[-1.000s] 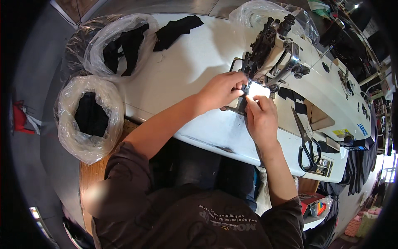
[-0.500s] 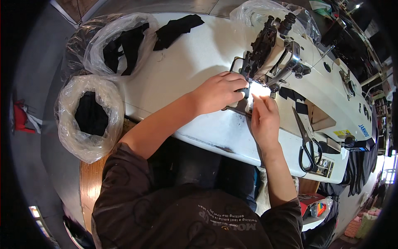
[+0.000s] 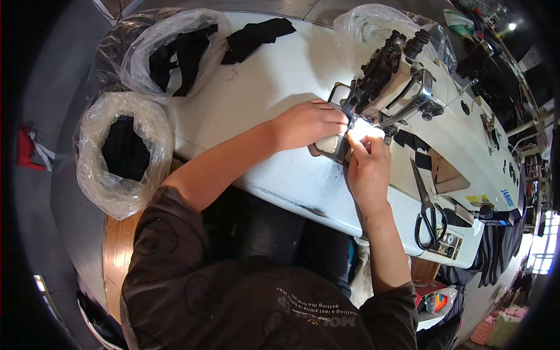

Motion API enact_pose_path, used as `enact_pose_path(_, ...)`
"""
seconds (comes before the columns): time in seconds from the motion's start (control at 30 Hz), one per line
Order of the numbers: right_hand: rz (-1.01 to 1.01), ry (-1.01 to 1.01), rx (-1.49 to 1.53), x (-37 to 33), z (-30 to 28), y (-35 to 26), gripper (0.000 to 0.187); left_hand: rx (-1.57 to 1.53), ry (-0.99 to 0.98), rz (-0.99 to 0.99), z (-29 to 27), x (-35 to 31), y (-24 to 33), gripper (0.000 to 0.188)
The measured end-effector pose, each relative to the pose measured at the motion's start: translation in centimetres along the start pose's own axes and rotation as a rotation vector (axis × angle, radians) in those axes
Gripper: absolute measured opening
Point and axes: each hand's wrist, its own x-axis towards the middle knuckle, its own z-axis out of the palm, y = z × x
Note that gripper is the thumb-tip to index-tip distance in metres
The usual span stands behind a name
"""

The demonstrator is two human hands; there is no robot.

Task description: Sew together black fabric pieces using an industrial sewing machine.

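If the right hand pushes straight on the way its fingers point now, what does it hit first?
Most likely the sewing machine head: the right hand points up the picture, fingertips at the brightly lit needle area, the machine's dark front right behind it. Depth is hard to judge.

- A sewing machine [image 3: 402, 87] stands on a table [image 3: 280, 76], to the person's right.
- The left hand [image 3: 309, 123] and right hand [image 3: 367, 169] rest side by side on the table, at the machine's needle end.
- Scissors [image 3: 429, 213] lie right of the right hand.
- Two open plastic bags, one [image 3: 122, 154] nearer and one [image 3: 169, 49] farther, sit at the table's left end with cloth pieces inside.
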Motion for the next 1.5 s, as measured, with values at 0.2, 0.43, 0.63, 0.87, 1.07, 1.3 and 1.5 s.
enact_pose_path(0.2, 0.037, -0.004, -0.036, -0.1, 0.6, 0.3, 0.036, 0.024, -0.021, -0.075, 0.6, 0.3, -0.3, 0.042)
enact_pose_path(0.43, 0.049, -0.022, -0.057, 0.0, 0.5, 0.2, 0.035, 0.014, 0.004, -0.084, 1.2, 0.4, -0.7, 0.042)
enact_pose_path(0.63, 0.042, -0.012, -0.062, 0.1, 0.4, 0.0, 0.035, 0.038, -0.011, -0.071, 1.1, 0.6, -0.8, 0.043)
enact_pose_path(0.87, 0.055, 0.062, 0.053, -0.1, 0.6, 0.6, 0.034, 0.079, -0.011, -0.147, 0.4, 0.0, 2.9, 0.027)
enact_pose_path(1.07, 0.025, 0.059, 0.096, -0.2, 0.4, 0.4, 0.034, 0.072, 0.086, -0.202, 0.5, -0.2, 4.8, 0.027)
enact_pose_path(1.3, -0.011, 0.083, 0.071, -0.3, 0.3, 0.5, 0.037, 0.056, 0.086, -0.207, 0.9, -0.6, 5.1, 0.034)
enact_pose_path(1.5, -0.008, 0.043, 0.001, -0.1, 0.4, 0.5, 0.036, 0.135, 0.042, -0.229, 1.2, 0.1, 5.0, 0.029)
